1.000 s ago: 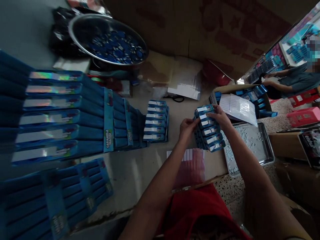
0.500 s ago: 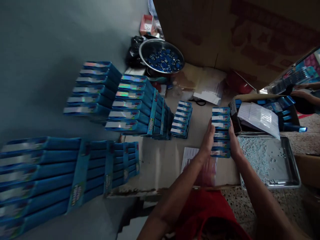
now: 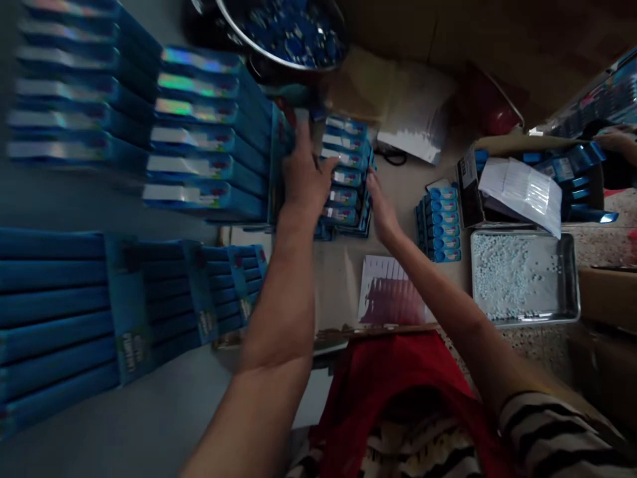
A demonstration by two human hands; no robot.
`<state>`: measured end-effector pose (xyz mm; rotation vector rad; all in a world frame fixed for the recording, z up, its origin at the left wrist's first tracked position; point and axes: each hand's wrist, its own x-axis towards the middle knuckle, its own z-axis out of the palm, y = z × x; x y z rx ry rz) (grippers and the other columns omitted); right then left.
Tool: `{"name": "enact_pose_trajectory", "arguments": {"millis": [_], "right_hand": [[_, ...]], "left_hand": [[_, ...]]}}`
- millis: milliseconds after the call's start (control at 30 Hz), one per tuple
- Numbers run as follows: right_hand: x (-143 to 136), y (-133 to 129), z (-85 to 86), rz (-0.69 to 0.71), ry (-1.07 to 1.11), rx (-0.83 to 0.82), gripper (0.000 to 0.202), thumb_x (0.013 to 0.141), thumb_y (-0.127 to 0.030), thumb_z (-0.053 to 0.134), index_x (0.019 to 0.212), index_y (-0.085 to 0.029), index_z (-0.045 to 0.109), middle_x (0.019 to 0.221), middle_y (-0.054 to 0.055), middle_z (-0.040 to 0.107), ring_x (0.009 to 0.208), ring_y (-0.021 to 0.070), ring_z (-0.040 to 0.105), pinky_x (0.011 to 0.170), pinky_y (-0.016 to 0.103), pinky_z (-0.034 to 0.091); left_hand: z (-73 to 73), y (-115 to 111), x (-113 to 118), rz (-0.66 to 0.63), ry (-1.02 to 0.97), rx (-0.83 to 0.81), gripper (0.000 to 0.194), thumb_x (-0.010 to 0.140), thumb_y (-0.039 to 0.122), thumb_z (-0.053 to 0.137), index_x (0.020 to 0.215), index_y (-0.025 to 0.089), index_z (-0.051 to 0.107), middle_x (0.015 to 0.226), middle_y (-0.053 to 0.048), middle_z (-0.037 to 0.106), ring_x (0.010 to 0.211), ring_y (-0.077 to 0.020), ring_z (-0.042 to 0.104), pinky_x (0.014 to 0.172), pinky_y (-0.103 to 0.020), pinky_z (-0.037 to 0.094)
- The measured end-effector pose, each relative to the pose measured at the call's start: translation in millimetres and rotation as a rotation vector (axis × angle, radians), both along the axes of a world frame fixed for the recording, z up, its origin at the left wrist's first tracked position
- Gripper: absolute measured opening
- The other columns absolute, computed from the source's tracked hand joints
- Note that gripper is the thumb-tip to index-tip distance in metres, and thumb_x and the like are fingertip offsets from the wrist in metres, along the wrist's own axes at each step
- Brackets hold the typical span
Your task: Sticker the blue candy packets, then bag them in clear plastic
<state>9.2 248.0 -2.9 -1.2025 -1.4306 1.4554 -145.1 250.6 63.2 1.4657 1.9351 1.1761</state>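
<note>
A short stack of blue packs with pale strips on top (image 3: pixel 341 196) stands on the worktable (image 3: pixel 336 279) between my two hands. My left hand (image 3: pixel 304 176) is at its left side, fingers stretched out and thumb spread towards the packs. Along the stack's right side lies my right hand (image 3: pixel 382 206), flat with its fingers extended. Neither hand is wrapped round anything. Further right sits a row of blue packs with round ends (image 3: pixel 444 226), apart from both hands.
Tall blue pack stacks (image 3: pixel 199 146) crowd the left. A metal bowl of blue pieces (image 3: pixel 298 63) is at the back. Rightward are a carton (image 3: pixel 468 186) and a metal tray of small beads (image 3: pixel 547 318). A printed sheet (image 3: pixel 393 292) lies in front. Another person's hand shows far right.
Both my hands have moved left from the right-hand packs to the short stack, carrying the held group of packs there and opening. A row with round ends now shows where they were. The view has shifted.
</note>
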Motion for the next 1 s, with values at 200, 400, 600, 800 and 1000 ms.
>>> {"name": "enact_pose_trajectory", "arguments": {"millis": [200,400,600,800,1000], "right_hand": [[124.8,-133.6,-23.6,-0.033,-0.347,-0.152,0.041,0.103,-0.051,0.047,0.105,-0.018,0.072,0.094,0.004,0.074,0.091,0.0191,0.071,0.088,0.032,0.059],[179.0,-243.5,-78.6,-0.021,-0.610,-0.242,0.023,0.094,-0.029,0.054,0.099,-0.019,0.074,0.088,0.007,0.074,0.085,0.0234,0.069,0.080,0.036,0.059],[190.2,-224.3,-91.3,0.051,-0.843,0.049,0.053,0.104,-0.023,0.040,0.154,-0.012,0.053,0.157,0.023,0.054,0.147,0.0314,0.050,0.121,0.052,0.043],[167.3,-192.2,-98.7,0.280,-0.991,0.145,0.059,0.101,-0.008,0.032,0.158,-0.008,0.050,0.160,0.024,0.052,0.152,0.0343,0.042,0.124,0.055,0.035],[161.0,-205.8,-90.4,0.318,-1.117,0.120,0.059,0.104,-0.015,0.037,0.163,-0.013,0.045,0.168,0.020,0.044,0.139,0.0384,0.047,0.111,0.053,0.042]], "left_hand": [[-37.8,-97.0,86.1,-0.317,0.198,-0.087,0.031,0.103,0.032,0.058,0.126,0.021,0.076,0.108,-0.014,0.075,0.118,-0.0327,0.068,0.116,-0.049,0.043],[-162.0,-120.0,159.2,-0.703,0.218,-0.611,0.037,0.089,0.019,0.069,0.125,0.015,0.077,0.136,-0.021,0.071,0.132,-0.0374,0.060,0.111,-0.047,0.044],[-193.4,-103.2,160.8,-0.829,0.161,-0.805,0.022,0.093,0.027,0.062,0.095,0.021,0.084,0.104,-0.010,0.082,0.102,-0.0264,0.072,0.088,-0.033,0.051],[-177.9,-120.1,149.3,-0.800,0.106,-0.770,0.027,0.092,0.029,0.060,0.103,0.025,0.085,0.106,-0.007,0.083,0.104,-0.0237,0.073,0.088,-0.030,0.051],[-171.6,-126.0,141.3,-0.729,0.120,-0.834,0.027,0.092,0.031,0.060,0.100,0.024,0.085,0.104,-0.008,0.083,0.100,-0.0246,0.072,0.085,-0.031,0.050]]}}
